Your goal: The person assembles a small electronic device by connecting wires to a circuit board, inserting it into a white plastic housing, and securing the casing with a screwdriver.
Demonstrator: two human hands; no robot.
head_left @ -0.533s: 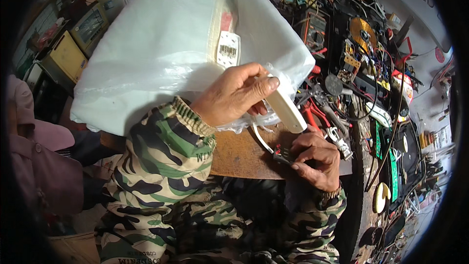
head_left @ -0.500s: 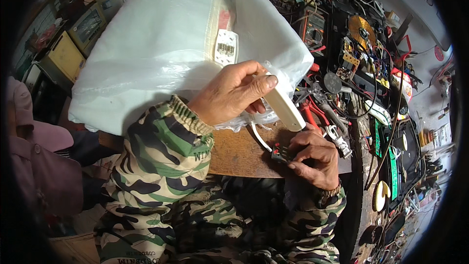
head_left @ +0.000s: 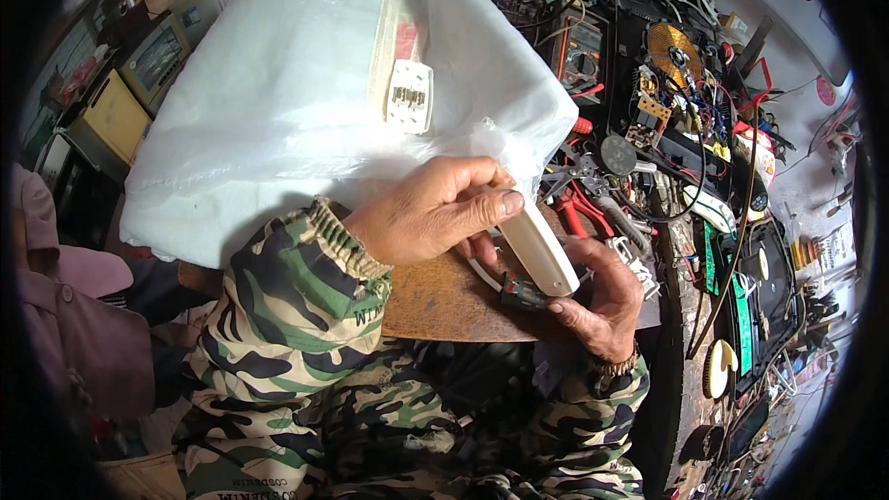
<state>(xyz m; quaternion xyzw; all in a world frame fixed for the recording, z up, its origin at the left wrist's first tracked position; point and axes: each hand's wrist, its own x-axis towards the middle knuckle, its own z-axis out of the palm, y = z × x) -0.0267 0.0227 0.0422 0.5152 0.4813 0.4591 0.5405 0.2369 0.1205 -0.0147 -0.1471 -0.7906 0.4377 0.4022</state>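
Note:
My left hand (head_left: pixel 431 213) pinches a long white plastic casing (head_left: pixel 535 250) between thumb and fingers, its rounded lower end pointing toward me. Beside and partly behind that end is a small dark block (head_left: pixel 520 292) with red and green spots, joined to a white cable (head_left: pixel 483 275). My right hand (head_left: pixel 604 299) is curled around the casing's lower end, its thumb at the dark block; its grip on the block is partly hidden. A white plate with metal contacts (head_left: pixel 409 97) lies on the large plastic-wrapped white bundle (head_left: pixel 269 120).
The brown wooden tabletop (head_left: pixel 435 306) shows under my hands. Red-handled pliers (head_left: pixel 576 213), a multimeter (head_left: pixel 581 51), cables and circuit parts crowd the right side. At the left are a person's pink sleeve (head_left: pixel 97 268) and old box-shaped appliances (head_left: pixel 116 116).
My left hand has lowered the white casing toward me, bringing its end against or beside the dark block. The right-hand fingers have opened around that end. The whole view has shifted slightly.

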